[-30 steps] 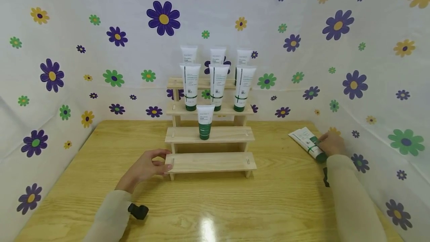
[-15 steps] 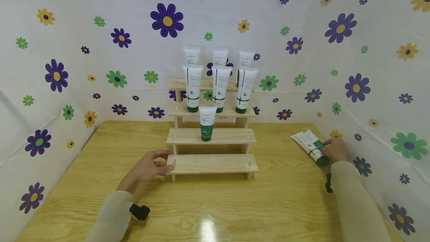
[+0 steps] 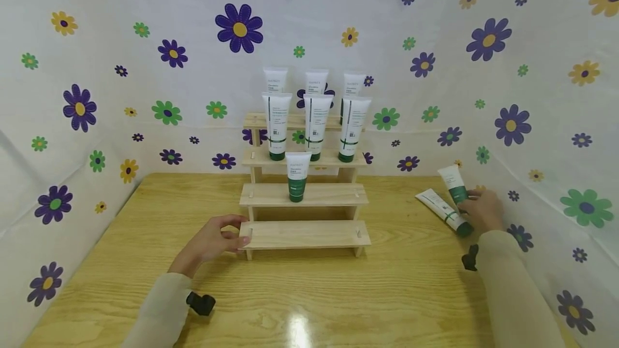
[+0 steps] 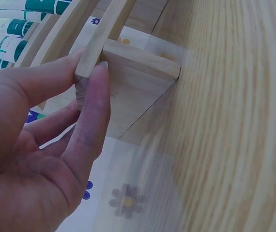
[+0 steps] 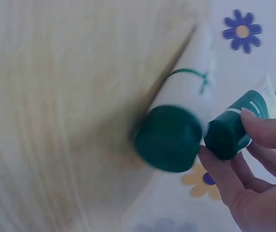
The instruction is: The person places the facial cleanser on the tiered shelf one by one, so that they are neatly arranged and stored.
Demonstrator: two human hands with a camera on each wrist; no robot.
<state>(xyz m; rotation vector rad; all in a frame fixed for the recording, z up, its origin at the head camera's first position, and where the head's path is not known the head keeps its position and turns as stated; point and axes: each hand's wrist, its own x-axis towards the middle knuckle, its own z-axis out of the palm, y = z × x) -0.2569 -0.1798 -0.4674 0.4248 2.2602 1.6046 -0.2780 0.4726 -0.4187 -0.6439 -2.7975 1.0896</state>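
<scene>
My left hand [image 3: 210, 240] pinches the left end of the lowest step of a wooden display stand [image 3: 304, 234]; in the left wrist view thumb and fingers [image 4: 92, 116] close around the board's end. At the right of the table, my right hand [image 3: 483, 210] grips a small white and green squeeze tube [image 3: 453, 182] near its green cap [image 5: 222, 137]. A larger white tube [image 3: 441, 209] with a green cap lies on the table beside it. One small tube [image 3: 297, 176] stands cap-down on the stand's second step from the bottom.
Three large tubes [image 3: 316, 125] stand on the third step, partly hiding three more tubes [image 3: 275, 79] on the top step. A flowered cloth [image 3: 193, 79] surrounds the wooden table [image 3: 193, 197] at the back and sides.
The small tube has come up off the larger one, turned more upright and shifted right in my right hand. My left hand keeps its place on the stand.
</scene>
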